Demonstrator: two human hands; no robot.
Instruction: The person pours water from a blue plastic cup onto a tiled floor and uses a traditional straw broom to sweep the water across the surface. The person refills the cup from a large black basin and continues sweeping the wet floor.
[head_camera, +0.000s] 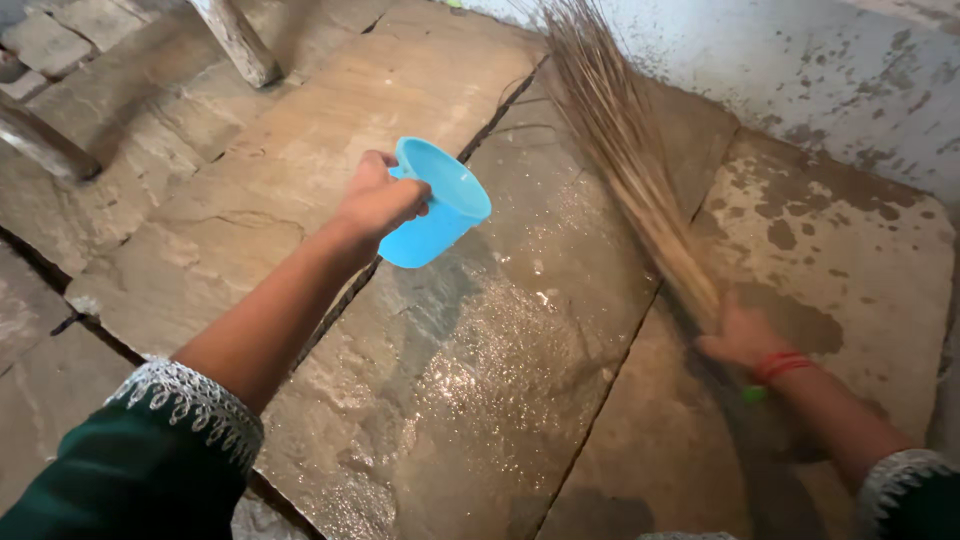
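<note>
Right now your left hand (378, 203) holds a light blue plastic mug (437, 205) out in front of you, above the stone slab floor (300, 130). Your fingers wrap around the near side of the mug, where its handle seems to be, and the thumb lies over the top. The mug is tipped, with its open mouth facing up and to the right, toward the wall. It hangs over the dark joint between two big slabs, near the middle of the floor.

Your right hand (742, 335) is lower and further right, closed around the bound end of a stick broom (630, 160). The fingers are curled tight on it. The long pale bristles fan away from your hand up to the far edge of the floor, where it meets the stained white wall (850, 70). A red bangle (782, 364) sits on that wrist, and a small green thing shows just below it; what it is cannot be told.

The slab (480, 380) between your two hands is wet and shines with water. The slab under your right hand shows dark damp patches. Both your sleeves are dark green with white lace cuffs. At the far left edge, two worn wooden legs (238, 40) stand on the dry stone.
</note>
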